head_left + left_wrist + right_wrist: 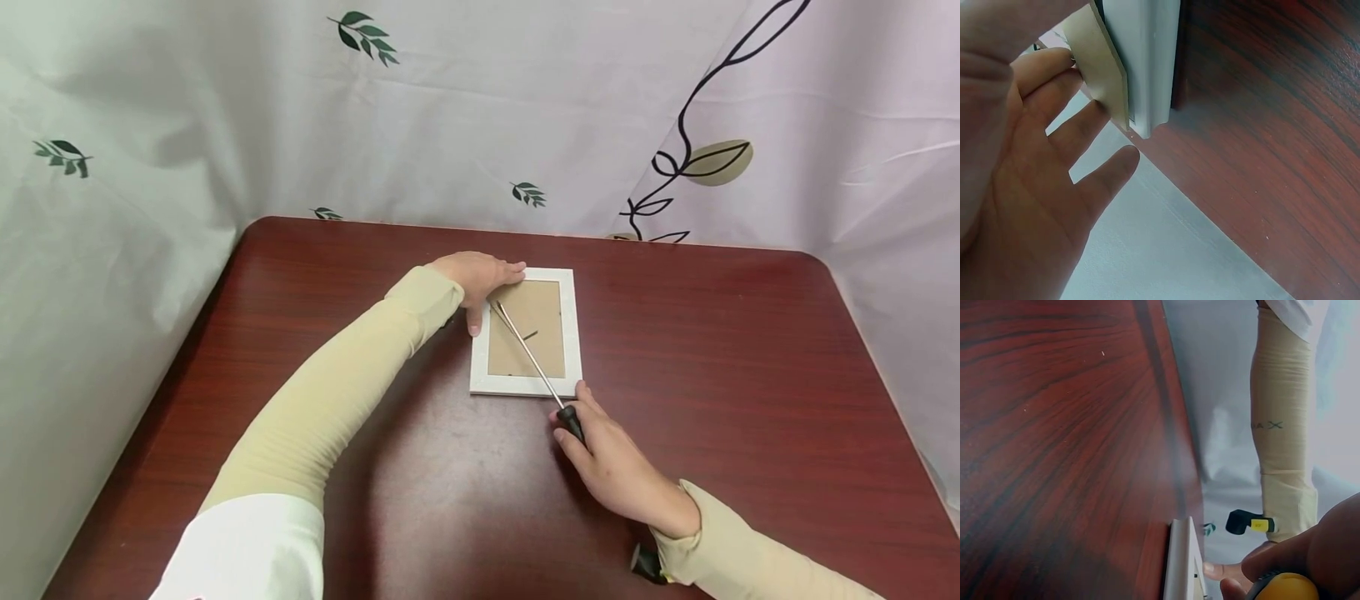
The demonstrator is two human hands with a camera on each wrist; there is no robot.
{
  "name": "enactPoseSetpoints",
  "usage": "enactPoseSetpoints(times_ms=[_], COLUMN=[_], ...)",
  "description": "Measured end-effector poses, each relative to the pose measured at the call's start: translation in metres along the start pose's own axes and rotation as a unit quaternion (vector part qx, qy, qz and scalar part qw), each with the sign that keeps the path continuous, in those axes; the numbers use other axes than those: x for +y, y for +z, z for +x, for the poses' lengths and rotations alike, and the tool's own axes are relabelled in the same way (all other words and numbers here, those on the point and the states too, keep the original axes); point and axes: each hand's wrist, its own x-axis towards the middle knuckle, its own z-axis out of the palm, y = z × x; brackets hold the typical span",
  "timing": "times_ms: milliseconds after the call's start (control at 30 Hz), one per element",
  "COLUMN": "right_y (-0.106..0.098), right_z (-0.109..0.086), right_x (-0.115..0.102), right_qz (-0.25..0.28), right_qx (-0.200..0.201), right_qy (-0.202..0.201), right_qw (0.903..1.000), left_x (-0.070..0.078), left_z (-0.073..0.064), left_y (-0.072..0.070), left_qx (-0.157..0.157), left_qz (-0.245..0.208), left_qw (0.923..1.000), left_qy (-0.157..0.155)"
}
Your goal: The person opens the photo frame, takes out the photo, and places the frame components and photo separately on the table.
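Note:
A white picture frame [572, 333] lies on the table with its tan backing board [538, 304] facing up; a short dark strip marks the board's middle. My left hand [480, 282] rests on the frame's upper left corner, fingers outstretched and thumb along the left side. The left wrist view has its fingertips at the edge of the tan board [1100, 69], which looks tilted from the frame there. Near the lower right corner, my right hand [618, 467] grips a screwdriver [531, 357] by its handle, black with a yellow end [1288, 587]. Its tip meets the board's left edge.
The reddish-brown wooden table [712, 358] has rounded far corners. Pale curtains [450, 125] with leaf prints hang behind and beside it. A black wrist camera [647, 564] sits under the right cuff.

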Motion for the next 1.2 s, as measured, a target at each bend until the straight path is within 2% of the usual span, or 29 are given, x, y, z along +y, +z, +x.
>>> enactPoseSetpoints(times_ms=[200, 500, 967, 1200], right_y=[0.0, 0.001, -0.004, -0.006], right_z=[-0.001, 0.001, 0.007, 0.009], right_x=[0.0, 0.004, 0.009, 0.01], right_qz=[0.002, -0.001, -0.008, -0.011], right_qx=[0.0, 0.017, 0.025, 0.025], right_qy=[0.008, -0.003, -0.013, -0.002], right_qw=[1.0, 0.9998, 0.9996, 0.9996], left_x=[0.001, 0.003, 0.004, 0.007], left_z=[-0.002, -0.004, -0.009, -0.013], left_y=[0.0, 0.003, 0.009, 0.01], left_qx=[0.004, -0.001, 0.018, 0.029], left_qz=[0.0, 0.009, -0.006, -0.022], left_qw=[1.0, 0.9999, 0.9989, 0.9976], left_qy=[-0.001, -0.007, -0.042, -0.058])
